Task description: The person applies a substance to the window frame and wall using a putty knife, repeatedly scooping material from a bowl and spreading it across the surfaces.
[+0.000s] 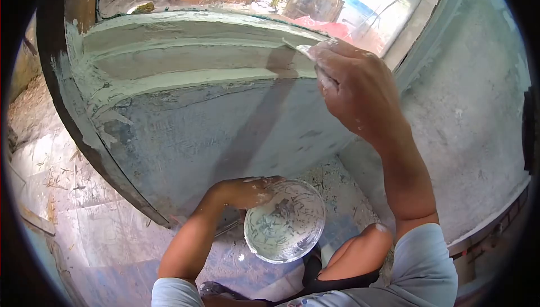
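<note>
My right hand (351,84) is raised at the upper right of the wall's ledge, its fingers pinched round a small thin tool (304,50) smeared with pale putty. The tool's tip lies over the pale green moulded ledge (197,45) below the window opening. Lower down, my left hand (250,193) grips the rim of a round bowl (285,221) at its upper left side; some of its fingers are hidden behind the bowl. Whitish paste smears and streaks coat the bowl's inside. White paste also marks both hands.
A grey curved wall panel (225,130) stands ahead, with a dark curved edge at the left. Another grey wall (461,121) rises at the right. The tiled floor (107,234) is dusty and littered. My bent knee (360,251) is beside the bowl. Outside are a wooden box and pink plastic.
</note>
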Demonstrator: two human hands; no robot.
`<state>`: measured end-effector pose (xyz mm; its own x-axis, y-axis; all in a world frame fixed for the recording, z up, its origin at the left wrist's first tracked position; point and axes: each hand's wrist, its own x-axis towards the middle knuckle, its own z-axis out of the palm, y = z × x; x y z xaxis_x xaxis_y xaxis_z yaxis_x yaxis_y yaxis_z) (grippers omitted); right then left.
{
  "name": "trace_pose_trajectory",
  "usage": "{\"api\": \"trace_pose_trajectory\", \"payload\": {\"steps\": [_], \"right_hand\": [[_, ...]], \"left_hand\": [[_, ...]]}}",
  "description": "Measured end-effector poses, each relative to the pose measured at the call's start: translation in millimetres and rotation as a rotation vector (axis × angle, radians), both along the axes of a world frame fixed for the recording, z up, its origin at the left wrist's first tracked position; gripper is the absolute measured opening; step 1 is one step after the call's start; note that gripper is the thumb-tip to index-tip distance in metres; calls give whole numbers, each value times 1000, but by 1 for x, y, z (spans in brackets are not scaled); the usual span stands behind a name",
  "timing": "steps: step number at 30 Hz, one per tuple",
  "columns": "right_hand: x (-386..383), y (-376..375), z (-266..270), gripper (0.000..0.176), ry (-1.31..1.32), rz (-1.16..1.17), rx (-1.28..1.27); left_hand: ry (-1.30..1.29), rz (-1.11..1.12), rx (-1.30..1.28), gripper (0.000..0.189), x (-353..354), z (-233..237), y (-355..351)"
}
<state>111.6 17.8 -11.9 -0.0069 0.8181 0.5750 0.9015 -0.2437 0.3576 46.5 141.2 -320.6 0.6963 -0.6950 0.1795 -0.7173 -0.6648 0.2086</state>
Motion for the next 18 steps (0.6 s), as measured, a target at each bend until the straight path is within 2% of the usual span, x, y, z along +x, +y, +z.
{"api": "trace_pose_trajectory", "payload": {"steps": [3,5,6,8,12,14,15,17,18], "right_hand": [[7,-4,4,26,-54,12,13],[1,-2,3,26,-37,40,20],[-3,0,4,26,-21,72,27],[-4,-2,4,24,2,-8,-18],[5,-7,8,22,-35,-20,6],[-9,-3,9,23,7,77,34],[-12,-4,9,23,-17,16,-5],[-1,-8,6,23,-9,19,4],[5,-11,6,22,-11,32,13]], "left_hand": [[-53,-16,9,93,-7,15,1],[514,271,-301,67,-20,49,-2],[516,264,-299,67,-23,61,-3],[728,341,-451,70,-27,76,-4],[568,264,-363,72,-17,53,0],[932,444,-634,71,-26,72,-4],[935,440,-630,71,-23,65,-4],[340,202,-99,40,-16,40,-1],[342,205,-97,40,-16,35,-1]]}}
